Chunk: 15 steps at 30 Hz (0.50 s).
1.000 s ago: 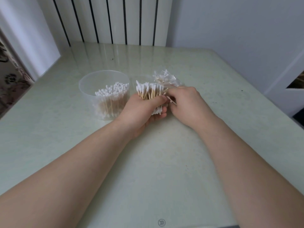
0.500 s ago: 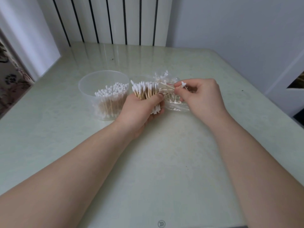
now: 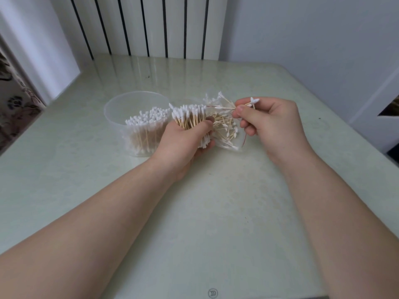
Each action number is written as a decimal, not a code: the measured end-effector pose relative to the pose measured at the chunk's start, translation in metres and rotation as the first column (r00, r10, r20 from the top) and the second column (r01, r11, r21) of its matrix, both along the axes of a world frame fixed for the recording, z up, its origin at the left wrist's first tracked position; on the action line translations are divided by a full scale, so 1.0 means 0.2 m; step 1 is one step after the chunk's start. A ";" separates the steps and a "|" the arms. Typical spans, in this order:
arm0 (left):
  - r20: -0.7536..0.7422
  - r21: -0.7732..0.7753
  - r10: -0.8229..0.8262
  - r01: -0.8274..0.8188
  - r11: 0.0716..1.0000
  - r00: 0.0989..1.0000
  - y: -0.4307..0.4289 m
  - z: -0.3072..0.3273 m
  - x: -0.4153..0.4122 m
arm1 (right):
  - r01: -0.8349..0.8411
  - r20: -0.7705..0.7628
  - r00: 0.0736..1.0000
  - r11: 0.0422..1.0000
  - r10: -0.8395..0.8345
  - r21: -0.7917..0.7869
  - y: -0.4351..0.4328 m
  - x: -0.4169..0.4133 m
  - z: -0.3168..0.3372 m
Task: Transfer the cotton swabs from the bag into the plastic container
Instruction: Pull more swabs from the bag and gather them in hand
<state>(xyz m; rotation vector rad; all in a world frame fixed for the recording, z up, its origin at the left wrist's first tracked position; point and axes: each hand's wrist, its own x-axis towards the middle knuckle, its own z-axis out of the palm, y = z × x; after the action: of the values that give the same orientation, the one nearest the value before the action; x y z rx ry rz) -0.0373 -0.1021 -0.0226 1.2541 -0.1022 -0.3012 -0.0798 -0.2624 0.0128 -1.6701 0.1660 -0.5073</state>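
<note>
A round clear plastic container (image 3: pixel 117 108) stands on the table, partly filled with upright cotton swabs (image 3: pixel 146 117). My left hand (image 3: pixel 185 143) grips a thick bundle of wooden-stick swabs (image 3: pixel 190 117) just right of the container. A clear plastic bag (image 3: pixel 226 134) with several loose swabs lies between my hands. My right hand (image 3: pixel 269 124) pinches a few swabs (image 3: pixel 248 104) between thumb and fingertips above the bag; their white tips stick out both sides.
The pale green table (image 3: pixel 205 212) has a glossy top. A white radiator (image 3: pixel 151 26) stands against the wall behind it. A patterned curtain (image 3: pixel 13 104) hangs at the far left, past the table's left edge.
My right hand has lifted away from the bundle to the right, drawing a few swabs out above the bag. My left hand has kept hold of the bundle in nearly the same place.
</note>
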 end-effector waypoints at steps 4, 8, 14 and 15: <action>0.015 -0.008 -0.028 0.028 1.000 1.000 0.00 0.00 0.00 | -0.060 -0.042 0.997 0.986 0.067 0.154 0.00 0.00 0.00; 0.052 0.020 -0.068 0.067 0.998 0.996 0.01 0.00 0.00 | -0.129 -0.035 0.988 0.920 0.152 0.369 0.04 0.01 -0.01; 0.062 -0.092 -0.116 0.121 0.988 0.991 0.02 0.02 -0.02 | -0.200 -0.066 0.962 0.852 0.264 0.483 0.08 0.02 -0.03; 0.060 -0.117 -0.139 0.145 0.982 0.988 0.02 0.03 -0.02 | -0.216 -0.079 0.956 0.859 0.283 0.465 0.09 0.01 -0.04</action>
<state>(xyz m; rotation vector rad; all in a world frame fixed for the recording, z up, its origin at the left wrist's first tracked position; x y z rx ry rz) -0.0414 -0.0984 -0.0173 1.1361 -0.2520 -0.3804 -0.0769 -0.2439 0.0046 -1.2424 0.1557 -0.1310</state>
